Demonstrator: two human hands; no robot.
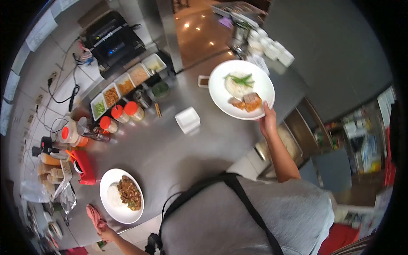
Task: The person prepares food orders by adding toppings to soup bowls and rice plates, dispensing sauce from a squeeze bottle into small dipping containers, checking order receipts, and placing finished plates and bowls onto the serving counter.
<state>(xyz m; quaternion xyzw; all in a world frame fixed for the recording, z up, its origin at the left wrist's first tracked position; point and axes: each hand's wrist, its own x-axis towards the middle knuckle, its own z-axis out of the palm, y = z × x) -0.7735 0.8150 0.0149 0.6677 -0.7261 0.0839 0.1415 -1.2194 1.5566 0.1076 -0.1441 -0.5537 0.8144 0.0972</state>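
Observation:
My right hand (268, 122) grips the near rim of a round white plate (219, 100), fingers beneath it. On that plate are a mound of white rice (238, 88) topped with green strips and a few browned pieces of food (251, 102). At the lower left my left hand (109, 234) is closed on a pinkish-red cloth (96, 216) at the counter's near edge. Just beside the cloth, an oval white plate (128, 217) carries rice (114, 196) and a brown saucy dish (129, 193).
The steel counter (157, 148) bears stacked white square dishes (188, 120) and a small sauce dish (203, 81). Orange-lidded jars (120, 114) stand before a row of topping trays (111, 96). A black printer (111, 44) sits behind them. White cartons (278, 53) lie at the far right.

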